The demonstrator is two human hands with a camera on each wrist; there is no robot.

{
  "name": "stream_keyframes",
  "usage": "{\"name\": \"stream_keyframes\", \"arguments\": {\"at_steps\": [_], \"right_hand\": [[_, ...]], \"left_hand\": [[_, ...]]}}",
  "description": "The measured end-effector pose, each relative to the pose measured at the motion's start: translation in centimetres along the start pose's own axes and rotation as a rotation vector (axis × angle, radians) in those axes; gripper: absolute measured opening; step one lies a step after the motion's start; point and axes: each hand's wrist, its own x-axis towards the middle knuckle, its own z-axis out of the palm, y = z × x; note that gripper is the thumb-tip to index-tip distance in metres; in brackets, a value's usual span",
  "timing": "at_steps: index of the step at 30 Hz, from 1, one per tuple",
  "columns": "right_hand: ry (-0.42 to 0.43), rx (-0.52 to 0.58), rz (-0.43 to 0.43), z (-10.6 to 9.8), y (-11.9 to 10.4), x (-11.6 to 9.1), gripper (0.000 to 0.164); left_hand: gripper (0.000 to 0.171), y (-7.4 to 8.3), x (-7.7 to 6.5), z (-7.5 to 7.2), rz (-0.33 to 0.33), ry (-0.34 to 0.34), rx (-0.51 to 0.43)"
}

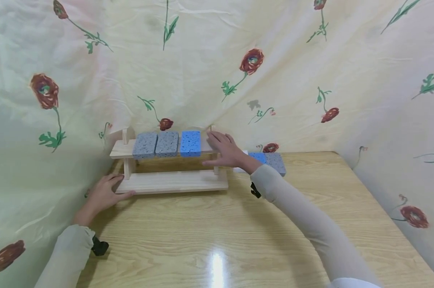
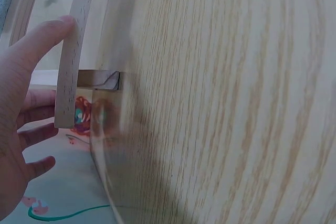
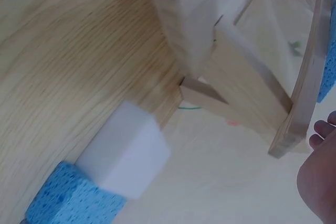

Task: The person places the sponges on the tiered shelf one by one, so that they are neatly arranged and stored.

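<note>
A two-tier wooden rack [image 1: 173,182] stands against the cloth backdrop. My left hand [image 1: 103,194] holds the left end of its lower board, thumb along the front edge and fingers round the end. At the right end of the upper board, my right hand [image 1: 226,150] grips with fingers over the top and thumb at the front; the right wrist view shows only part of it. Lying on the upper board are a grey sponge [image 1: 145,145], a second grey sponge [image 1: 167,144] and a blue sponge [image 1: 190,144].
Right of the rack, partly behind my right forearm, lie a white block [image 3: 126,150], another blue sponge [image 3: 73,198] and a grey sponge [image 1: 276,163] in a row. The wood-grain table [image 1: 188,232] extends to the front and right. Flowered cloth [image 1: 202,80] hangs behind and at both sides.
</note>
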Motion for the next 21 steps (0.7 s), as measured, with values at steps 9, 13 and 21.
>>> {"name": "stream_keyframes", "arguments": {"at_steps": [9, 13, 21], "right_hand": [[-0.007, -0.021, 0.024, 0.2, 2.2, -2.7, 0.111], [-0.017, -0.033, 0.061, 0.4, 3.3, -3.9, 0.112], [0.006, 0.023, 0.098, 0.6, 5.7, -6.1, 0.112]], "left_hand": [[0.099, -0.1, 0.0, 0.0, -0.003, -0.013, 0.009], [0.100, 0.0, 0.0, 0.0, -0.002, -0.016, 0.006], [0.100, 0.1, 0.0, -0.1, -0.007, -0.010, 0.018]]}}
